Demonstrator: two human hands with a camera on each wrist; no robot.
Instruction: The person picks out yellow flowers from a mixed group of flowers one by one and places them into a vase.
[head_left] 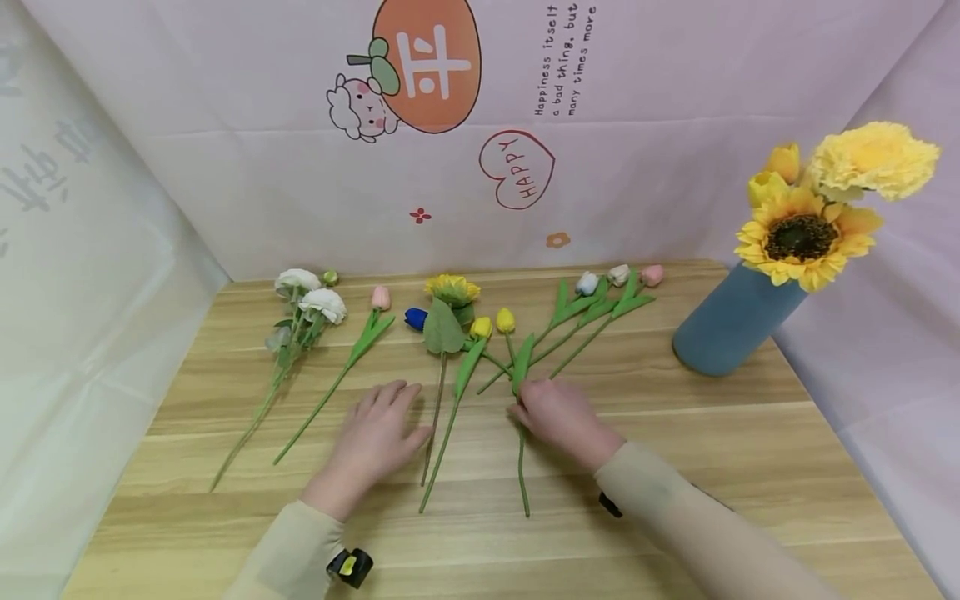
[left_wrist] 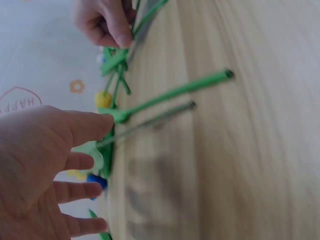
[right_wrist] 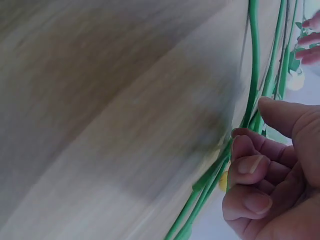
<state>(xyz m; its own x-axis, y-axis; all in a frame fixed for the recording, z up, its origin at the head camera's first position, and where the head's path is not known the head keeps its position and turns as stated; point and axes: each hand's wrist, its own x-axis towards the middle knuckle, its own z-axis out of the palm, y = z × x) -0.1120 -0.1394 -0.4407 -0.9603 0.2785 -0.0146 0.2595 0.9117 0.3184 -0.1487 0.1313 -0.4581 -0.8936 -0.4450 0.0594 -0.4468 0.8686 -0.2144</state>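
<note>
Yellow tulip (head_left: 506,321), two hands (head_left: 562,419), wooden table (head_left: 750,450)

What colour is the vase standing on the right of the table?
The vase is a muted blue; the head view shows it best.

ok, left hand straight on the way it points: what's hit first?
Probably the broad sunflower leaf, with the blue tulip bud beside it; how high the left hand sits is unclear, so it might pass over.
</note>
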